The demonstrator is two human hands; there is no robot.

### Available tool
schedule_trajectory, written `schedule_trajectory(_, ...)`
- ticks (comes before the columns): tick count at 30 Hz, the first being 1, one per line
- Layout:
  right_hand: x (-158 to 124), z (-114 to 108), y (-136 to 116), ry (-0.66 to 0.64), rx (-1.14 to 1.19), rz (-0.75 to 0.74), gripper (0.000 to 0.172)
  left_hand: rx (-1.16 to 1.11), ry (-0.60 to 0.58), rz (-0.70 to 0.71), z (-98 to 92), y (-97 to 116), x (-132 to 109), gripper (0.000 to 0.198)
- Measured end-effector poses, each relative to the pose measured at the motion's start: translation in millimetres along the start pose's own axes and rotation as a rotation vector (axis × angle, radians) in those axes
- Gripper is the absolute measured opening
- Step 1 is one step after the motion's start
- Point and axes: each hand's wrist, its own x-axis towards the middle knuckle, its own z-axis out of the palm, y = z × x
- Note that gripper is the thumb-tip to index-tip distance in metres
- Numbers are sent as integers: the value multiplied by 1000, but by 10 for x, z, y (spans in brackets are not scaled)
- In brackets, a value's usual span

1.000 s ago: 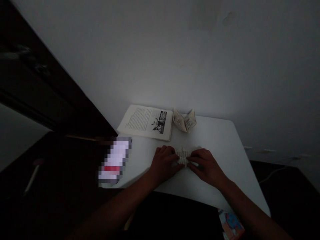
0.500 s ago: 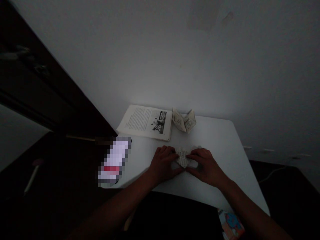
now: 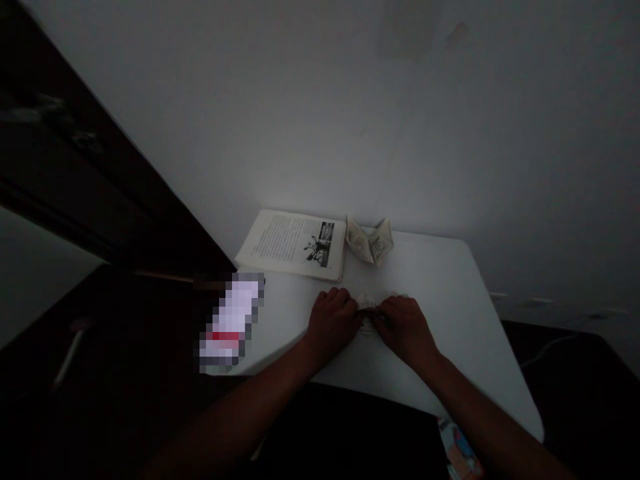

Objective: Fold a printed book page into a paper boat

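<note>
1. The left hand [image 3: 333, 321] and the right hand [image 3: 406, 327] meet almost knuckle to knuckle on the white table [image 3: 450, 273], nearer its front edge than the wall, with the folded printed paper [image 3: 367, 304] caught between their fingertips
2. The left hand has its fingers curled in and closed on the paper's left end; the thumb is tucked out of sight, so how it bears on the sheet cannot be told
3. The right hand mirrors it, with the fingers bent and pinched shut on the paper's right end and the wrist angled in from the near right
4. The paper lies just ahead of both sets of fingertips, on the far side of the knuckles, and neither hand is nearer, since both touch it; only a small pale strip shows, and its longer side seems to run left to right from one hand to the other, though so little is visible that this is a judgement
5. In this dim light it cannot be told whether the paper is pressed flat on the table or raised slightly off it
6. Beyond the left hand an open book [image 3: 295, 243] lies by the wall, and just beside it on the right a folded paper figure [image 3: 371, 241] stands with two points up, well apart from the hands
7. A blurred white and red object [image 3: 230, 320] sits at the table's left edge, and a colourful printed item [image 3: 457, 453] shows below the near right corner, beside the right forearm
</note>
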Motion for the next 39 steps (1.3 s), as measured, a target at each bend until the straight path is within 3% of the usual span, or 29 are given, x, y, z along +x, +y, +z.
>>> schedule_trajectory(8,-42,-34,13,-37,36,4,15,-35,-39,8,13,-17,-52,11)
schedule_trajectory(18,-87,-40,53,-10,100,-22,19,-99,-64,-1,17,-34,-118,18)
schedule_trajectory(25,-105,-63,81,68,233,50,18,-283,108,35,55,-109,-140,14)
schedule_trajectory(29,-112,-81,73,83,532,213,26,-440,201,-24,39,-115,-133,14)
schedule_trajectory(32,-114,-83,35,60,765,308,40,-506,202,-72,18,-95,-123,11)
schedule_trajectory(36,-93,-65,-55,12,815,244,57,-541,149,-92,-6,-49,-117,15)
schedule_trajectory(39,-66,-47,-103,-27,690,135,55,-542,100,-112,-28,-32,-108,20)
